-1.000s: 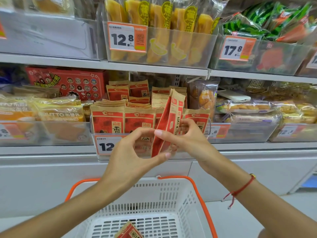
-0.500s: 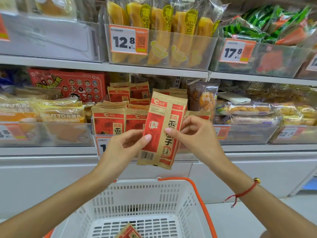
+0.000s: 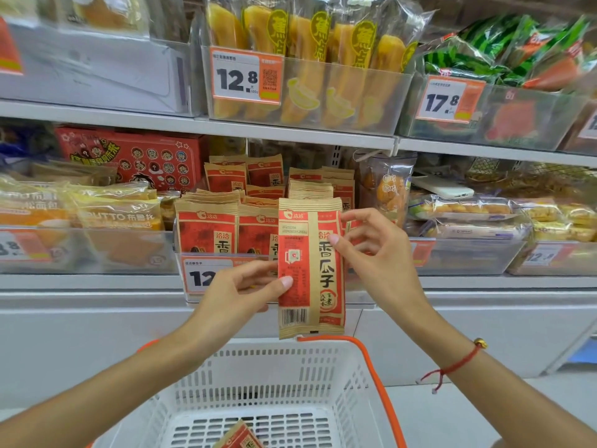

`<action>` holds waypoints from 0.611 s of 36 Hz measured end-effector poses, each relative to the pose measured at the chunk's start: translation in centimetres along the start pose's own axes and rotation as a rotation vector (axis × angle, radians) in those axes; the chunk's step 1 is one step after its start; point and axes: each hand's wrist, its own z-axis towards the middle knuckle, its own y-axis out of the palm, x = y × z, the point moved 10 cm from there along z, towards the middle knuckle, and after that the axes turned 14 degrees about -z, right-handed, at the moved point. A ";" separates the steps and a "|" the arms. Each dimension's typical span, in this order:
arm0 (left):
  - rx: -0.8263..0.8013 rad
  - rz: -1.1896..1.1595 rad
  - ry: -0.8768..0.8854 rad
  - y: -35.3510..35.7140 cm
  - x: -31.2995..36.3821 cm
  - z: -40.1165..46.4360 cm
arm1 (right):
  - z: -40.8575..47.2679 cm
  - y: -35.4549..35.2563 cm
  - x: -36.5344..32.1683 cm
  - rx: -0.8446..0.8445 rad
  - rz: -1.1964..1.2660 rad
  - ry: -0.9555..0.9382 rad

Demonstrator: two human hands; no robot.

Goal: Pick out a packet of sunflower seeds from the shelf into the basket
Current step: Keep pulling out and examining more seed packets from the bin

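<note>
A red and tan packet of sunflower seeds [image 3: 310, 266] hangs upright in front of the shelf, its back face with a barcode toward me. My left hand [image 3: 239, 292] pinches its left edge between thumb and fingers. My right hand [image 3: 374, 253] pinches its right edge near the top. Below stands the white basket [image 3: 277, 376] with orange handles, and another seed packet [image 3: 240, 436] lies at its bottom. More of the same packets [image 3: 206, 227] stand in a clear bin on the middle shelf, behind the held one.
Yellow bread bags [image 3: 119, 218] fill the bin to the left, pastry packs [image 3: 465, 211] the bins to the right. The upper shelf holds banana-shaped cakes [image 3: 300, 63] and watermelon-patterned bags [image 3: 484, 50]. A red box [image 3: 135, 156] sits behind the seed bin.
The packet has turned from edge-on to flat, with its back toward me, and now hangs straighter and a little lower over the basket. Both hands have kept hold of it.
</note>
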 end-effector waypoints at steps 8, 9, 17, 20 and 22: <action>-0.008 0.028 -0.028 -0.4 -0.2 -0.3 | -0.3 0.6 -0.2 -0.024 -0.011 -0.023; 0.000 0.024 -0.025 -0.5 -0.1 -0.4 | -0.3 0.8 -0.1 -0.043 -0.014 -0.020; 0.090 -0.078 0.002 -1.1 0.8 -0.6 | -0.8 2.9 -0.8 -0.278 -0.002 -0.068; 0.133 -0.144 -0.006 -1.6 1.0 -0.5 | -0.9 3.0 -1.3 -0.300 0.021 -0.104; 0.136 -0.154 -0.004 -1.8 1.1 -0.5 | -0.8 2.9 -1.2 -0.287 0.018 -0.104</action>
